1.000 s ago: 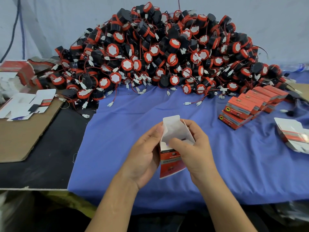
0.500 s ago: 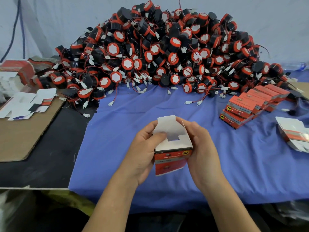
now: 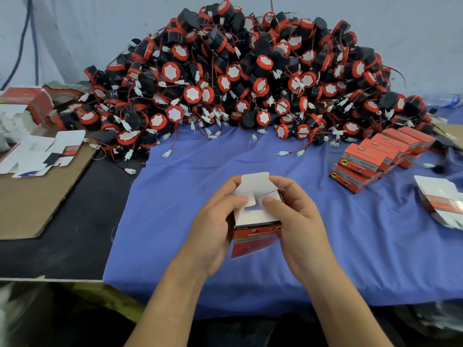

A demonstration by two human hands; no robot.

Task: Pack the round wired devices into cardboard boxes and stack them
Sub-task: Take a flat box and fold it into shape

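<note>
A small red-and-white cardboard box (image 3: 255, 219) is held above the blue cloth (image 3: 363, 246), one end up with its white flaps partly folded. My left hand (image 3: 215, 226) grips its left side, thumb on a flap. My right hand (image 3: 298, 221) grips the right side, thumb pressing another flap down. What is inside the box is hidden. A big heap of round black-and-red wired devices (image 3: 250, 78) fills the back of the table. Packed red boxes (image 3: 375, 159) lie stacked in rows at the right.
Flat unfolded box blanks lie at the far right (image 3: 443, 201) and at the left (image 3: 42, 154) on a brown cardboard sheet (image 3: 32, 201). More red packaging (image 3: 25, 101) sits at the far left. Loose white connectors (image 3: 290, 153) trail from the heap onto the cloth.
The box went from a flattened sleeve to a squared-up shape. It turned end-up, and both thumbs came onto the white end flaps, folding them inward.
</note>
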